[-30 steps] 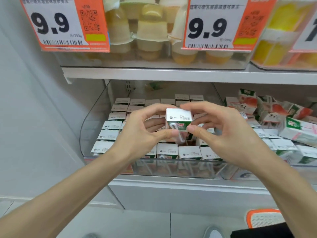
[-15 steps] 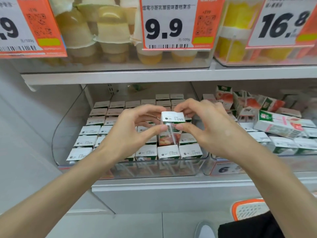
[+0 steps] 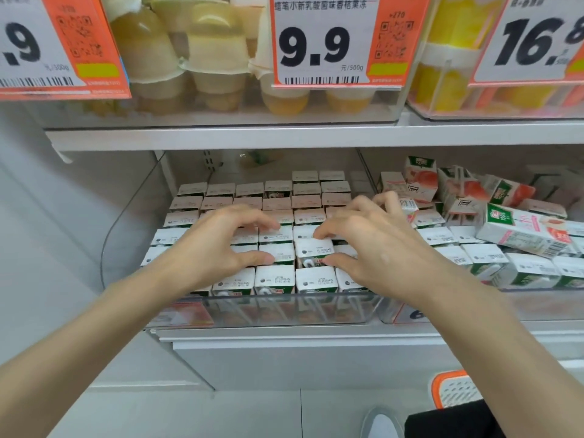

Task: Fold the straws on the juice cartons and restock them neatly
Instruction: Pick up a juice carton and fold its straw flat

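A white-topped juice carton (image 3: 313,248) stands in the second row from the front of a clear tray (image 3: 284,311); its folded straw shows on the front face. My right hand (image 3: 373,245) pinches this carton, index finger on the back edge and thumb on the front. To its left my left hand (image 3: 215,248) hovers over the neighbouring cartons (image 3: 275,235) with loosely curled fingers and holds nothing. Neat rows of upright cartons fill the tray around it.
A second tray on the right holds several cartons lying jumbled, one large one (image 3: 521,230) on its side. The upper shelf edge (image 3: 221,137) carries jelly cups (image 3: 218,58) and a hanging price tag (image 3: 319,42). An orange basket (image 3: 455,390) sits on the floor.
The carton held up between both hands has gone down into the tray's second row. My left hand has come off it; my right hand still pinches it.
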A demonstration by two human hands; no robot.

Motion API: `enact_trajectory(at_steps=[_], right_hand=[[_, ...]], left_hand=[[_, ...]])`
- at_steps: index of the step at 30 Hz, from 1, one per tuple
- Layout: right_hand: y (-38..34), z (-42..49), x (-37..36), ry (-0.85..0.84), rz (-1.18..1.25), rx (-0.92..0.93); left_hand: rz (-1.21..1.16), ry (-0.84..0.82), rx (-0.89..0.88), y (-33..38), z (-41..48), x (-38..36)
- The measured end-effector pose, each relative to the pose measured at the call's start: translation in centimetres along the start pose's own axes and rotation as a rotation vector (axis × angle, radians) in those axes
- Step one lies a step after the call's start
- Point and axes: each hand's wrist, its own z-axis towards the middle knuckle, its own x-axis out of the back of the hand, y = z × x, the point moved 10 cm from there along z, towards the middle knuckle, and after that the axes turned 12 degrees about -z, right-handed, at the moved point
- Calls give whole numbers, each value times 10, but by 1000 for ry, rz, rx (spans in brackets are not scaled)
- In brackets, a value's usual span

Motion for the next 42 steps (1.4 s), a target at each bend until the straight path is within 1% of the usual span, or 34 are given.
enact_trajectory(at_steps=[5, 8, 11, 15, 19, 24, 28, 29, 31, 33, 37, 42], right_hand=[[-3, 2, -6, -36, -99, 24], [-1, 2, -6, -29, -75, 14], [-1, 2, -4, -8, -34, 9], [-4, 5, 1, 42, 11, -1], [-22, 19, 0, 52, 63, 21], [-33, 36, -11, -26, 84, 24], [-35, 44, -14, -96, 33, 53], [-36, 45, -14, -103, 30, 57], [-38, 46, -15, -113, 39, 60], [-40, 46, -16, -125, 56, 66], [-37, 42, -17, -159, 140, 60], [-41, 41, -12, -102, 144, 77]], left_hand=[[77, -49, 7, -8, 0, 1], [161, -57, -39, 0, 1, 2], [199, -91, -16, -1, 0, 2], [162, -97, 11, -5, -2, 1], [122, -55, 5, -4, -5, 5], [79, 73, 10, -9, -15, 9], [64, 154, -39, -5, -26, 8], [41, 151, -51, -4, -29, 7], [-12, 94, -53, -5, -35, 0], [1, 41, -43, -7, -40, -6], [5, 56, -40, -7, -43, -6], [-29, 72, -12, -10, -44, -4]])
